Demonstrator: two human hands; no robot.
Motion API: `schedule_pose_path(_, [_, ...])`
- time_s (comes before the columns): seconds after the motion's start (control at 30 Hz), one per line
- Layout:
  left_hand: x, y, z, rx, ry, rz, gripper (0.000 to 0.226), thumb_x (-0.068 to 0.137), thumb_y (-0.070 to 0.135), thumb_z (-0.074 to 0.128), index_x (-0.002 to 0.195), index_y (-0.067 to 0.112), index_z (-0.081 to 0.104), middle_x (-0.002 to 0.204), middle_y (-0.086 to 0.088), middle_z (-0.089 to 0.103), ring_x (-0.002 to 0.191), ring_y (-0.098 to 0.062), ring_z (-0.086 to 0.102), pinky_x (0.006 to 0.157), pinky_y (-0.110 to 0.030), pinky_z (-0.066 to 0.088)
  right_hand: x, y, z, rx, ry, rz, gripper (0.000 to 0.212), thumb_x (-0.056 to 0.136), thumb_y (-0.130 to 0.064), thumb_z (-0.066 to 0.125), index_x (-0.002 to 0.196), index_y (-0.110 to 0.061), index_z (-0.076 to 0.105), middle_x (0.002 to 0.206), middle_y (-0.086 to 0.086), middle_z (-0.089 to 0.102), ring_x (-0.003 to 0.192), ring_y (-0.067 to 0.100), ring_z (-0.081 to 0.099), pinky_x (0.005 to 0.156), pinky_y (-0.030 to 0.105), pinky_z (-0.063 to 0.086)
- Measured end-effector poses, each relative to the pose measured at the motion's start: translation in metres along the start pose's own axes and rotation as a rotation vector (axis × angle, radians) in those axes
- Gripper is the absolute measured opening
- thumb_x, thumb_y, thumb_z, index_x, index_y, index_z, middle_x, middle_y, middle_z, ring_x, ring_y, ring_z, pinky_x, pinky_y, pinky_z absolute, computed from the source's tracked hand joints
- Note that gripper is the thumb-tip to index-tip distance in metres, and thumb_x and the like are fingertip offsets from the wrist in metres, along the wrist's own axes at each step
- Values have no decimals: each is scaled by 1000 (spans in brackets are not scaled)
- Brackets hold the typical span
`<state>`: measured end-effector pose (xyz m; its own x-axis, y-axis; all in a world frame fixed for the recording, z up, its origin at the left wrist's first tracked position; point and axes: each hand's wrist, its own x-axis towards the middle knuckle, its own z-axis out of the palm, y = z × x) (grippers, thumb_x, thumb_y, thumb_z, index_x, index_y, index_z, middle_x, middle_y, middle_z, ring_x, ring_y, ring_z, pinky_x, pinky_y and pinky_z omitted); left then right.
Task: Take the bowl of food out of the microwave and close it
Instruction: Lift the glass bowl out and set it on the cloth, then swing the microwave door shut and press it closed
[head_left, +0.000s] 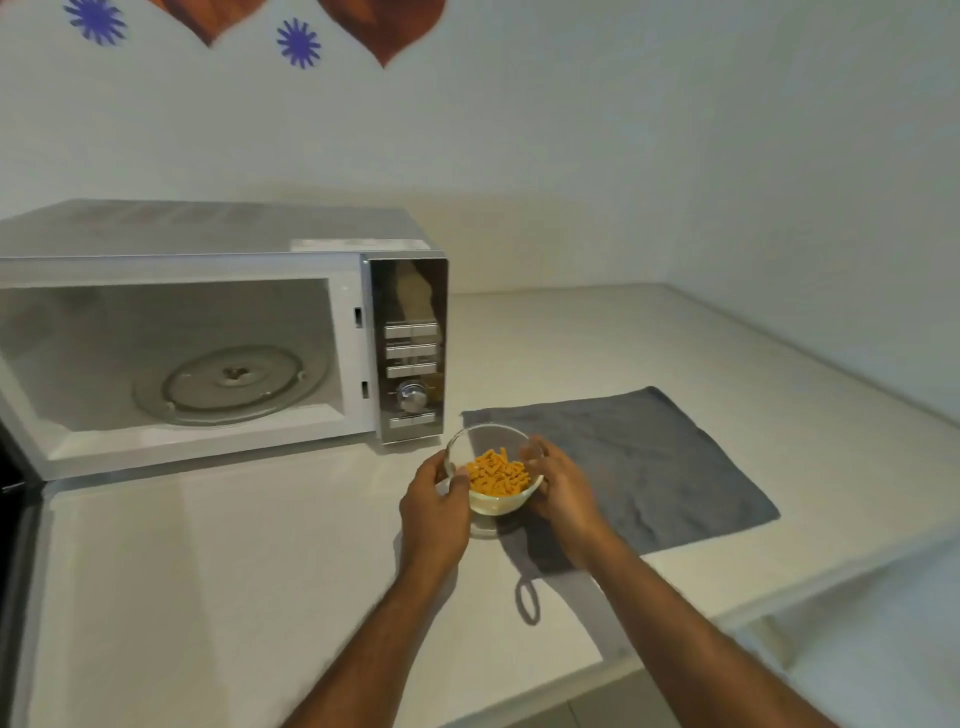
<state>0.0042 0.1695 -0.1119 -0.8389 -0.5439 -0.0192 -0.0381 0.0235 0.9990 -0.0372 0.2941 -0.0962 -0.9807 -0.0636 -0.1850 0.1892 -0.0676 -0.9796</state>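
Observation:
A clear glass bowl (493, 447) with orange food pieces (497, 474) is held over the counter, just in front of the microwave's control panel and at the left edge of a grey cloth. My left hand (435, 499) grips its left side and my right hand (561, 483) grips its right side. The white microwave (218, 244) stands at the left with its cavity open and only the glass turntable (231, 384) inside. Its door (15, 509) hangs open at the far left edge, mostly out of frame.
A grey cloth (649, 462) with a hanging loop lies flat on the white counter (234, 571), right of the bowl. The counter's front edge runs diagonally at the lower right. White walls close off the back and right side.

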Motion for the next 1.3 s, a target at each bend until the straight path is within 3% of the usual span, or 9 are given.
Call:
schedule_pose_path(0.07, [8,4,19,82,-67,43,31,94,24,54,123,17,62,118,2,66,107,-23,62,95,-40,52,10,-5,-15,-9,34,2,26,98,-18,48,121,-24,61,123,6,65,114,25,63,99,41,51])
schedule_pose_path(0.17, [20,8,51,165,-141,57,33,95,23,51,124,13,63,121,-7,68,111,-28,62,95,-34,49,27,-13,-37,-51,107,-6,19,98,-15,46,94,-22,63,95,-2,67,94,18,64,82,32,51])
schedule_pose_path(0.27, [28,15,76,178,-184,23,36,98,22,49,131,10,57,127,-7,63,108,-21,59,86,-24,41,41,-23,-53,-64,142,-18,30,96,-11,43,121,-4,58,86,1,63,90,21,60,86,41,49])
schedule_pose_path(0.43, [41,17,109,175,-270,22,31,98,17,48,125,7,60,118,-8,66,93,-16,58,80,-26,45,62,-28,-68,-95,222,-6,41,96,-14,38,125,16,45,131,35,53,116,42,59,98,52,46])
schedule_pose_path(0.77, [41,15,115,214,-296,9,39,99,24,49,135,10,53,129,-7,62,113,-24,62,89,-27,49,71,-17,-79,-104,226,-18,39,98,-12,37,131,6,48,136,30,51,127,40,51,107,53,41])
schedule_pose_path(0.97, [46,19,88,209,-264,-37,54,92,37,57,139,13,47,138,-9,55,120,-28,57,99,-46,49,64,-23,-80,-229,298,-125,53,100,-23,40,151,-11,33,159,9,33,144,27,34,118,42,29])
schedule_pose_path(1.13, [50,13,36,170,-185,-22,41,89,32,64,124,13,60,124,-6,65,110,-25,62,96,-47,52,44,-32,-65,-277,460,-437,39,95,-12,51,135,-11,53,138,7,51,128,21,49,109,37,39])
schedule_pose_path(1.23, [44,11,2,176,-131,18,31,90,24,64,118,12,64,116,-6,67,102,-23,64,90,-42,55,33,-34,-38,-284,388,-550,25,94,-11,56,118,-15,61,119,0,54,112,17,56,99,33,47])
schedule_pose_path(1.3, [38,9,-27,190,-84,64,26,90,20,64,115,11,66,110,-3,68,94,-18,64,77,-26,53,23,-36,-9,-280,284,-596,19,94,-12,57,112,-18,62,112,-4,55,106,16,58,95,31,50])
